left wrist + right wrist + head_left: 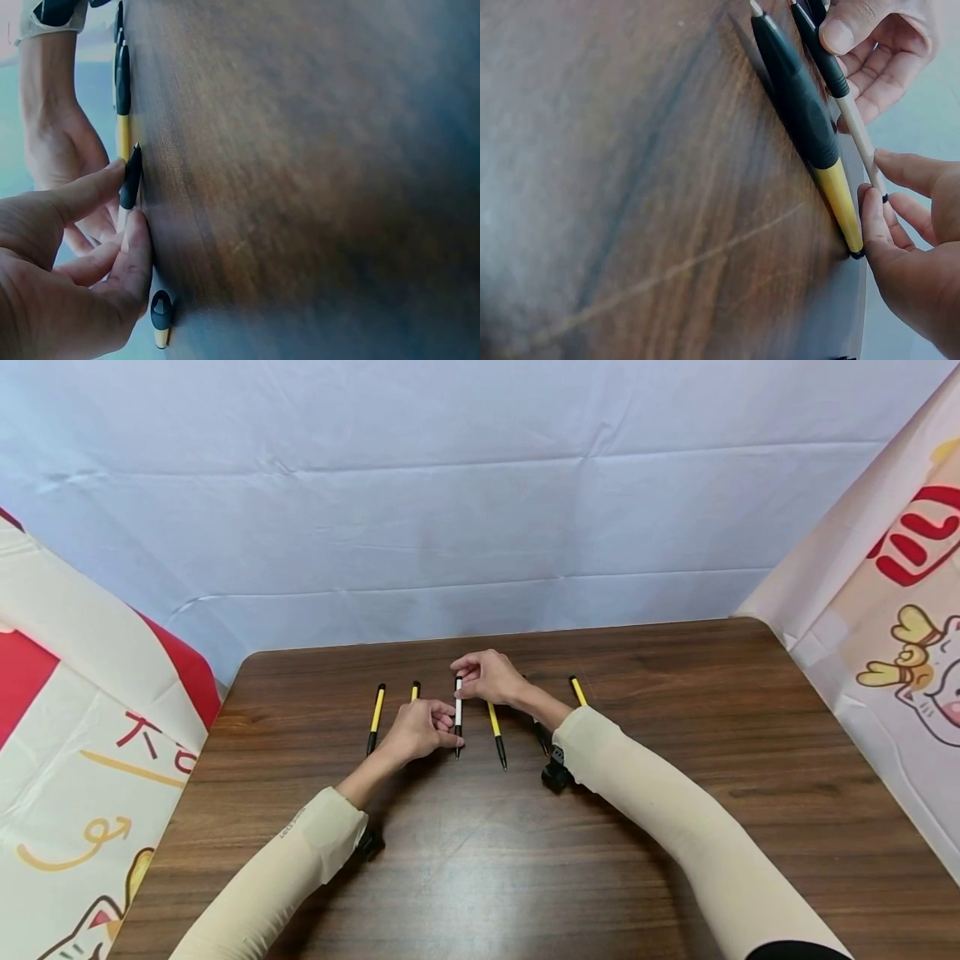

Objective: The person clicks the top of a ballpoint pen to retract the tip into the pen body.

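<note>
Near the middle of the table (480, 877), toward its far edge, the white pen (458, 714) lies between my two hands. The fingers of my left hand (417, 731) pinch it low, thumb against the black grip (130, 187). Those of my right hand (492, 677) pinch its far end, close to the black tail. Whether it rests on the wood or is slightly raised, I cannot tell.

I judge it light and stiff, probably hard plastic, in little danger from an ordinary pinch. The smooth barrel may well slide or roll between my fingers; the ribbed grip should hold better, so I'd take it there, with a second pinch near the tail to steer it.

Its tip points toward me and its tail toward the backdrop (450, 527); the long axis runs almost straight away from me. Just to its right, a yellow pen (494, 722) also points my way, slanting a little rightward. To its left are two more yellow ones, the outer pen (377, 712) and the inner pen (416, 692), the latter mostly hidden by my left hand. A dark-tipped pen (541, 737) shows partly beside my right sleeve (645, 793), and past it a rightmost pen (577, 690).
</note>
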`<state>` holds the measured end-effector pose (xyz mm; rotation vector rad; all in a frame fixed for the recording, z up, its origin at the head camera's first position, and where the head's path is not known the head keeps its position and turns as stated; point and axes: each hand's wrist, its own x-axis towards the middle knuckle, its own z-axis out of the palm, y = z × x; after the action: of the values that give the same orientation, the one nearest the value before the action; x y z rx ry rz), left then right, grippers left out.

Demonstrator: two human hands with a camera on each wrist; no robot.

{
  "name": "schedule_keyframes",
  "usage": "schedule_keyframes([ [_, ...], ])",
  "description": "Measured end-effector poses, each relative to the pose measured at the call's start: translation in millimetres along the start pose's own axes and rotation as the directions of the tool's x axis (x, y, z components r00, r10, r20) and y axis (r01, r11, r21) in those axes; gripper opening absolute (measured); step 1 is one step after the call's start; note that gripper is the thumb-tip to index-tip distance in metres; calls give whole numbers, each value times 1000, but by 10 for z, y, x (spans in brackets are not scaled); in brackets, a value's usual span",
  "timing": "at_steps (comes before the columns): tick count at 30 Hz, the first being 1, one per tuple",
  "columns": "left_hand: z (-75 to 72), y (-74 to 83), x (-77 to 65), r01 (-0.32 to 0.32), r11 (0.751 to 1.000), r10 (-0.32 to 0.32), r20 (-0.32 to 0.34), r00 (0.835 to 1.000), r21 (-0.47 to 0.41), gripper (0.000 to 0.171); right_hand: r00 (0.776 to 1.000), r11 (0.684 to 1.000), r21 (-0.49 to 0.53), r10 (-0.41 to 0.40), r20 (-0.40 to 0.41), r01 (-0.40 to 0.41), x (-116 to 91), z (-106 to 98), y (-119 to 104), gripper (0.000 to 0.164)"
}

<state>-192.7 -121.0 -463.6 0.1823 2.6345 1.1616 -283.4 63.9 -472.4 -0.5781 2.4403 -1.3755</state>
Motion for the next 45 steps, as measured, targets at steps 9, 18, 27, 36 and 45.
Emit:
schedule_keyframes([
  [9,4,10,-9,7,999,-6,6,1000,-42,38,1000,998,60,19,-1,-19,9,24,0,50],
  [18,22,-1,-25,-2,995,2,4,1000,-97,39,1000,987,162,23,-19,-20,0,55,-2,49],
  [27,29,0,-38,6,984,-8,-11,1000,-176,35,999,947,320,37,-37,-24,-41,93,-5,44],
  [36,2,22,-35,66,910,-45,62,997,-408,36,999,904,426,41,-12,-32,-74,83,-60,45],
  [45,-43,13,-46,112,800,-59,108,992,-589,31,996,854,518,79,-33,-50,-76,67,-70,44],
])
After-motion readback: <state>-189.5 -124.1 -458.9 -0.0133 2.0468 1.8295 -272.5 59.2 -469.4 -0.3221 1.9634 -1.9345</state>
